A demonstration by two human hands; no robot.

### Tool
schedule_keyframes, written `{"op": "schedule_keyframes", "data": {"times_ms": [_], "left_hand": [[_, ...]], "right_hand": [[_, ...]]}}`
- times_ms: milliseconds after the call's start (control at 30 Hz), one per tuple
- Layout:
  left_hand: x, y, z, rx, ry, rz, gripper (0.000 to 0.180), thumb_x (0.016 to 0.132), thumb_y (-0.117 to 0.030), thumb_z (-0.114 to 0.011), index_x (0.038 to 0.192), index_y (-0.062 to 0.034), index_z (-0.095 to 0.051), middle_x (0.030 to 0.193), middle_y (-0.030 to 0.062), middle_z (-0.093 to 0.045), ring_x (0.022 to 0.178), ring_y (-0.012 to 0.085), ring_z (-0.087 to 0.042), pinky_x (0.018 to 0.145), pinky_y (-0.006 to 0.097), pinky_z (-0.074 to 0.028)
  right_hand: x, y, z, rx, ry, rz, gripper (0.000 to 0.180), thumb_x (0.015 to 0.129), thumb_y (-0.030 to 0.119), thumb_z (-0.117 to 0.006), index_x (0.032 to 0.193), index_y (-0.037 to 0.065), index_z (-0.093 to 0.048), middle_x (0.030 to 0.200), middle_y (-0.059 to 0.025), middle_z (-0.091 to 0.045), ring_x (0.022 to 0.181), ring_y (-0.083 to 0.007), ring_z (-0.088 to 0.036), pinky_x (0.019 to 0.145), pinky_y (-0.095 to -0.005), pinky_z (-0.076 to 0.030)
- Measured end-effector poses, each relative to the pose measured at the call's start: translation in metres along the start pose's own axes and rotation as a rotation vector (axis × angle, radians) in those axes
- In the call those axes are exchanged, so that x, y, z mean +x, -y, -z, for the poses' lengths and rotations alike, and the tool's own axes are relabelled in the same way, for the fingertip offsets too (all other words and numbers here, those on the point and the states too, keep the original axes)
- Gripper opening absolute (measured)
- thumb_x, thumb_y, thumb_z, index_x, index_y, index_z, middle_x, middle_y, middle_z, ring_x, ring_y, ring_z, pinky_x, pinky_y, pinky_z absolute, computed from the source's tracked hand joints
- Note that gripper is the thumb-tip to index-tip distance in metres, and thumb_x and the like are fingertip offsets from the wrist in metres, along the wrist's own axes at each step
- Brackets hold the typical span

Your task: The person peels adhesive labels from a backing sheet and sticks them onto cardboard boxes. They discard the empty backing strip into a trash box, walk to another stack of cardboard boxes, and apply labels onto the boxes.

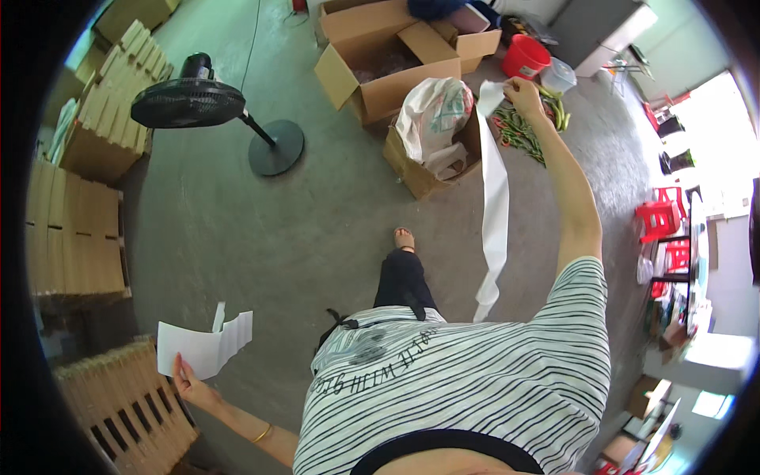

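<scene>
My left hand [188,383], a gold bangle on its wrist, pinches the edge of a creased white paper sheet [198,350] at the lower left. A narrow flap sticks up from that sheet. Out at the upper right, my right hand [524,96] is closed on the top end of a long white paper strip [495,190]. The strip hangs down in loose waves toward my striped shirt. Just left of its top stands an opened cardboard box [412,170] with a white woven sack [431,119] in it.
A black standing fan [190,103] is at the upper left. Stacked flat cartons [79,229] line the left side. Large open cartons [388,99], a red bucket [525,55] and green vegetables on the floor [518,133] lie ahead. Red stools [659,220] stand at the right.
</scene>
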State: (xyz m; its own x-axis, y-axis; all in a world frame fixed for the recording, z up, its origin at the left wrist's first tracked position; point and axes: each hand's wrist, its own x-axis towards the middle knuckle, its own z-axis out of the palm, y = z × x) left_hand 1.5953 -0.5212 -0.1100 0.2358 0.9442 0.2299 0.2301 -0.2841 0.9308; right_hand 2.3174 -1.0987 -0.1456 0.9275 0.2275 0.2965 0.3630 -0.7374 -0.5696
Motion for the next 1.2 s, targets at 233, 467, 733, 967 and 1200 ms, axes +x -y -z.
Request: {"op": "schedule_keyframes", "data": {"times_ms": [233,467,733,967,1200], "left_hand": [[-0.015,-0.084,-0.088,0.255,-0.031,0.068,0.023,0.094,-0.009,-0.054,0.112,0.0020,-0.062,0.113,0.0086,-0.062,0.103,0.0150,-0.056,0.094,0.028,-0.042],[-0.019,-0.109,-0.151,0.289,-0.056,0.086,0.023,0.095,-0.009,-0.053,0.112,0.0020,-0.063,0.113,0.0079,-0.061,0.102,0.0147,-0.056,0.092,0.026,-0.042],[-0.011,-0.125,-0.195,0.251,-0.050,0.063,0.022,0.094,-0.008,-0.054,0.111,0.0016,-0.063,0.111,0.0069,-0.062,0.098,0.0129,-0.056,0.089,0.025,-0.043],[-0.004,-0.121,-0.207,0.259,-0.010,0.071,0.021,0.094,-0.009,-0.055,0.110,0.0014,-0.064,0.106,0.0062,-0.063,0.094,0.0119,-0.056,0.087,0.024,-0.044],[-0.006,-0.115,-0.207,0.205,0.007,0.121,0.021,0.093,-0.008,-0.055,0.109,0.0017,-0.064,0.106,0.0058,-0.063,0.093,0.0114,-0.056,0.086,0.024,-0.044]], "right_hand": [[0.172,0.006,-0.058,0.169,-0.150,0.017,0.024,0.086,0.021,-0.065,0.099,0.001,-0.066,0.074,-0.0044,-0.066,0.070,-0.0074,-0.058,0.064,-0.0250,-0.046],[0.286,0.021,-0.069,0.612,-0.341,0.334,0.020,0.086,0.020,-0.067,0.096,0.002,-0.069,0.075,0.0000,-0.064,0.069,-0.0031,-0.051,0.063,-0.0212,-0.043],[0.322,0.049,-0.026,0.543,-0.276,0.292,0.021,0.089,0.017,-0.062,0.096,-0.002,-0.065,0.078,-0.0024,-0.065,0.072,-0.0067,-0.056,0.067,-0.0226,-0.047],[0.207,-0.073,-0.083,0.513,-0.044,0.023,0.022,0.087,0.017,-0.061,0.085,-0.005,-0.063,0.074,-0.0034,-0.064,0.069,-0.0084,-0.058,0.063,-0.0262,-0.047],[-0.008,-0.186,-0.128,0.132,0.352,-0.408,0.016,0.085,0.015,-0.059,0.083,-0.001,-0.063,0.070,-0.0072,-0.064,0.060,-0.0152,-0.063,0.052,-0.0309,-0.052]]}}
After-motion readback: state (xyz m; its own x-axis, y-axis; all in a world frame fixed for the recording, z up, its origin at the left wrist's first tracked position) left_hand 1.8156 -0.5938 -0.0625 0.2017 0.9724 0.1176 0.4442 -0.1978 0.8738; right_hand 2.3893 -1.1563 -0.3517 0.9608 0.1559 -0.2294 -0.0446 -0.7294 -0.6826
